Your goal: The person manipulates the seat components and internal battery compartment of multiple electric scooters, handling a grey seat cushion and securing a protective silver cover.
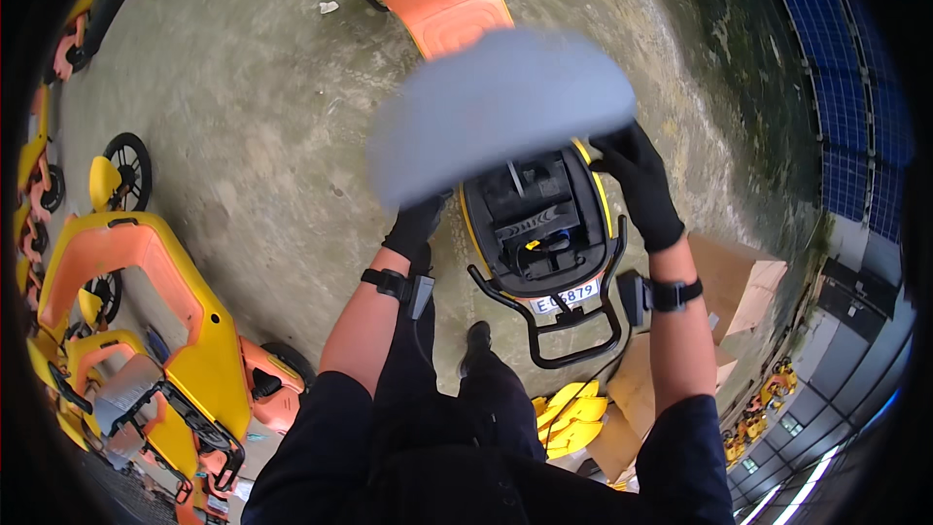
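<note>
A grey scooter seat (501,112), smeared by motion, is held up and tilted above the body of a scooter. My left hand (416,224), in a black glove, grips its lower left edge, with most of the fingers hidden under it. At the right end of the seat, my gloved right hand (637,180) is curled around the edge. Below lies the open seat compartment (535,224), black inside with a small yellow piece and a yellow outer rim. A black rear rack (575,340) and a number plate (566,297) sit at the scooter's near end.
The scooter's orange front part (457,0) extends away from me. Yellow and orange scooters (194,331) crowd the left side. Yellow panels (573,418) and cardboard boxes (724,282) lie at the lower right. Blue panels (846,117) line the right wall.
</note>
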A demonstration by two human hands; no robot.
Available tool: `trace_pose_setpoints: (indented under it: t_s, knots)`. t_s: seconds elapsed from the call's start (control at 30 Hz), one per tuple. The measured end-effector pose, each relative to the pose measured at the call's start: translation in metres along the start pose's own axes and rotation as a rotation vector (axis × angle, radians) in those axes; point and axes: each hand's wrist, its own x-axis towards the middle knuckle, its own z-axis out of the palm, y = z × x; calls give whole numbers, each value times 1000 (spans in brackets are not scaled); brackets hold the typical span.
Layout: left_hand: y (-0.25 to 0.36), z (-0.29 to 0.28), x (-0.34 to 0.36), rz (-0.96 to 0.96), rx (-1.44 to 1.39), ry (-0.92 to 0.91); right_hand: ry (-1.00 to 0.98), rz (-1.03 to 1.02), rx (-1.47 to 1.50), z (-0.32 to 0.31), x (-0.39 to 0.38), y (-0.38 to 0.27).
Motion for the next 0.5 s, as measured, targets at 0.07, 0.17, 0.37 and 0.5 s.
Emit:
trace_pose_setpoints:
  t_s: [0.07, 0.17, 0.37, 0.5]
  knots:
    - [-17, 3, 1, -243, -111, 31, 33, -130, -60, 9, 23, 17]
    - [-16, 7, 8, -122, 108, 121, 99, -181, -333, 7, 37, 40]
    - [-13, 22, 24, -421, 140, -27, 127, 131, -525, 9, 31, 117]
    - [-14, 2, 27, -399, 334, -53, 175, -54, -244, 31, -23, 86]
